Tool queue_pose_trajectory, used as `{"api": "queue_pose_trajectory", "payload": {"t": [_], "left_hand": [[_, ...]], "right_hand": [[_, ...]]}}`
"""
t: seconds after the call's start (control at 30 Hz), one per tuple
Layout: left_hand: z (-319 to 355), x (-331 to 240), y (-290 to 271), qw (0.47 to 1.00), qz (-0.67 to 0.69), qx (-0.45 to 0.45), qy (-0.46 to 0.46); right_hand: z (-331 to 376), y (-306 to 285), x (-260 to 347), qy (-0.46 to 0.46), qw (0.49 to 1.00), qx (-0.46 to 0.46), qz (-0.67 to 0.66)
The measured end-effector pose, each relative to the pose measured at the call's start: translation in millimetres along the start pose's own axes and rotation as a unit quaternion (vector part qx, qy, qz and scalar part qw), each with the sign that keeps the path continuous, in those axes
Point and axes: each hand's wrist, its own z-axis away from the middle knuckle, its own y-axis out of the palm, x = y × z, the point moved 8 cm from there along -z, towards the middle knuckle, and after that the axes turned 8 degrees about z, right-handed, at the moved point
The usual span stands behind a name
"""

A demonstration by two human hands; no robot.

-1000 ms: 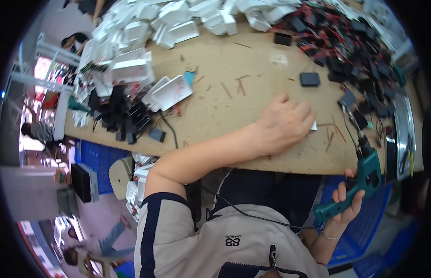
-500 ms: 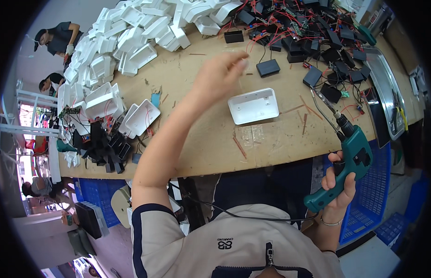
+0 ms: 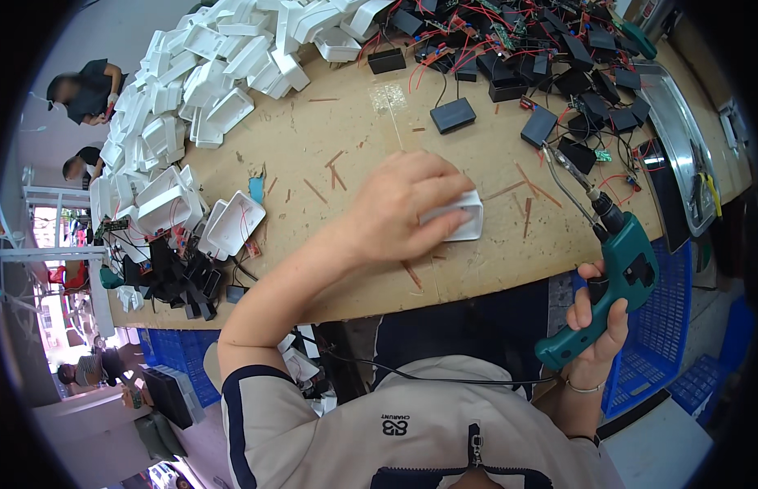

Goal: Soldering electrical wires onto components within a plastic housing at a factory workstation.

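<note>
In the middle of the table a white plastic case [image 3: 470,222] lies with its open side up, largely covered by my left hand [image 3: 415,204]. The fingers of that hand reach over its far side and the thumb rests along its near part, gripping it. My right hand [image 3: 595,318] is wrapped around the handle of a green pistol-shaped soldering gun [image 3: 630,265] at the table's right front edge. Its metal tip and a thin curved feed tube point up and away, towards a black box [image 3: 539,128] with wires.
White cases [image 3: 232,65] are heaped at the far left, black boxes with red wires [image 3: 574,53] at the far right. More parts [image 3: 179,269] lie at the left edge. A metal tray [image 3: 680,138] stands at right; blue crates [image 3: 648,342] sit below. Brown strips are scattered about.
My left hand has come back towards me from the far middle and down onto the white case. The soldering gun stays nearly where it was in my right hand. The view has shifted slightly.
</note>
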Motion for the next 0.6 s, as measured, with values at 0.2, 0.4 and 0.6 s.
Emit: {"api": "queue_pose_trajectory", "payload": {"t": [0.2,0.4,0.6], "left_hand": [[5.3,-3.4,-5.8,0.996,0.082,-0.031,0.017],[6.0,13.7,-5.4,0.973,0.207,-0.020,-0.101],[-0.8,29.8,-30.4,0.987,0.130,-0.095,-0.003]], "right_hand": [[-1.4,4.5,0.5,0.000,1.000,-0.001,0.007],[3.2,3.3,0.2,-0.002,1.000,0.000,0.004],[4.1,5.0,1.9,-0.005,1.000,0.004,0.001]]}}
